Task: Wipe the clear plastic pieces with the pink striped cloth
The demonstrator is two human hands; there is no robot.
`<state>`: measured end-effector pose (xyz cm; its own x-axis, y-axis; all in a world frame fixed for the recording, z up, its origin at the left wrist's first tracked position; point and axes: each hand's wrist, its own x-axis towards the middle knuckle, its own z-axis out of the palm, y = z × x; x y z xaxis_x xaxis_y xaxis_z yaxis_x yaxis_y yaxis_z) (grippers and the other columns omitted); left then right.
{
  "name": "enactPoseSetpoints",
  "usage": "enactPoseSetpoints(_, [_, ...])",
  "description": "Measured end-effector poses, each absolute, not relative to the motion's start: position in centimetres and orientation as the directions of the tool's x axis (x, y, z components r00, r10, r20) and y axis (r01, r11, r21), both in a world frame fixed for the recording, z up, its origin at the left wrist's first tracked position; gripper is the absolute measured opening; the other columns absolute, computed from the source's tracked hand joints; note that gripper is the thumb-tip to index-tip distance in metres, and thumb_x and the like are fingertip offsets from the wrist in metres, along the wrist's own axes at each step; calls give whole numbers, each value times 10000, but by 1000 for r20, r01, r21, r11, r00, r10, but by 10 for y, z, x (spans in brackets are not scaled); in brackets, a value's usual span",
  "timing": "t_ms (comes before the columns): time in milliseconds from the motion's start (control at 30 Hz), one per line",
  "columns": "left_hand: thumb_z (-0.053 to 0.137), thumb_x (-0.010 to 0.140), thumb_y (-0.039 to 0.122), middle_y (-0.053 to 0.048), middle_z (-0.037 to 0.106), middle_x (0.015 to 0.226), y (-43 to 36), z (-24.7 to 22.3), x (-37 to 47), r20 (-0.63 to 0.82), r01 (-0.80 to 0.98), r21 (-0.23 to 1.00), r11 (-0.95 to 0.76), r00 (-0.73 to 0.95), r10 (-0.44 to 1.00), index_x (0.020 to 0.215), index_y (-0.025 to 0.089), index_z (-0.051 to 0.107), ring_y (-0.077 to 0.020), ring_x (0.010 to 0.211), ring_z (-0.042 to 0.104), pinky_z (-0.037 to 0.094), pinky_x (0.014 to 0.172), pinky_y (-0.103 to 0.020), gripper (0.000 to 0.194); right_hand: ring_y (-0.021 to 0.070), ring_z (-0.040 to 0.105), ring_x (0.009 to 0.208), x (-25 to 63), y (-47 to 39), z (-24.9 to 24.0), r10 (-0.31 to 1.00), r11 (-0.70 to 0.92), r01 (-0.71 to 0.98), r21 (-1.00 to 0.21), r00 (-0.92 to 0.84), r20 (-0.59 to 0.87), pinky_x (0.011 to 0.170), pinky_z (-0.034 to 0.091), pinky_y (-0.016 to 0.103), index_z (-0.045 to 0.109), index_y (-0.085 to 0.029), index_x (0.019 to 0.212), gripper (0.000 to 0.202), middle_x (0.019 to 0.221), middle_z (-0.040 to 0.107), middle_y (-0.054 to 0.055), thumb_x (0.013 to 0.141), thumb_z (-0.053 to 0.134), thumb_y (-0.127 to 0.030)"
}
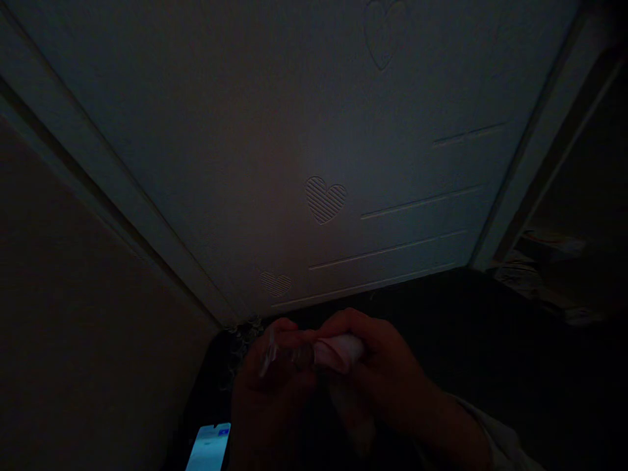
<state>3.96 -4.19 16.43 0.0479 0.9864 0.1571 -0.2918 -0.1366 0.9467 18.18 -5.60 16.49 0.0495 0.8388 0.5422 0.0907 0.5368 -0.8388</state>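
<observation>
The scene is very dark, and my two hands meet low in the middle of the head view. My left hand (275, 399) is closed around a small clear, shiny object (269, 356) whose kind I cannot make out. My right hand (387, 366) grips a pale pinkish, folded piece that looks like cloth or tissue (338, 352). The folded piece reaches across to the fingers of my left hand and seems to touch the clear object. A pale end of the same or another piece hangs below my right hand, dim and blurred.
Ahead stands a pale panel (235, 144) with engraved hearts and lines. A lit phone (210, 448) lies at lower left. Curled pale bits (240, 333) lie by the panel's left corner. At right are a frame post (534, 137) and dim papers or packets (544, 275).
</observation>
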Motion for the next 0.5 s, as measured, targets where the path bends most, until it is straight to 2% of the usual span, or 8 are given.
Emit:
enactPoseSetpoints(100, [845, 521, 173, 0, 708, 958, -45, 165, 40, 139, -229, 965, -130, 27, 990, 680, 260, 751, -206, 827, 682, 565, 633, -235, 204, 76, 509, 475, 184, -56, 166, 938, 309, -192, -932, -98, 331, 437, 403, 159, 619, -186, 769, 59, 606, 575, -51, 715, 642, -195])
enactPoseSetpoints(167, [832, 532, 161, -3, 716, 846, -48, 166, 40, 144, -223, 966, -128, 57, 988, 640, 265, 729, -236, 947, 645, 554, 636, -223, 182, 65, 484, 440, 184, -57, 166, 951, 128, -339, -932, -225, 213, 414, 396, 153, 595, -185, 749, 92, 579, 543, -65, 693, 666, -202])
enactPoseSetpoints(267, [830, 534, 166, -8, 713, 739, -51, 166, 38, 175, -253, 957, -144, 106, 979, 609, 269, 705, -256, 1055, 596, 547, 639, -214, 179, 62, 468, 421, 184, -57, 167, 944, -9, -415, -910, -305, 129, 411, 396, 156, 569, -182, 723, 131, 546, 529, -69, 674, 683, -224])
enactPoseSetpoints(333, [831, 551, 177, -7, 723, 798, -52, 166, 38, 150, -237, 963, -126, 86, 985, 625, 257, 710, -239, 988, 629, 548, 628, -209, 163, 57, 448, 416, 183, -57, 167, 953, 6, -424, -906, -273, 134, 412, 383, 155, 558, -184, 725, 150, 541, 518, -74, 670, 686, -241])
enactPoseSetpoints(400, [828, 577, 187, -14, 731, 829, -51, 166, 39, 86, -210, 975, -69, 78, 993, 706, 248, 735, -212, 855, 671, 552, 615, -216, 170, 62, 436, 422, 182, -57, 168, 962, 101, -386, -917, -197, 189, 410, 364, 159, 558, -186, 730, 147, 542, 508, -73, 684, 675, -263])
enactPoseSetpoints(500, [825, 586, 193, -15, 738, 794, -48, 170, 44, 37, -230, 973, -23, 53, 998, 801, 236, 759, -188, 753, 685, 555, 652, -234, 229, 91, 474, 471, 183, -58, 168, 930, 359, -134, -924, -34, 367, 417, 357, 175, 600, -183, 747, 84, 574, 556, -41, 742, 624, -263])
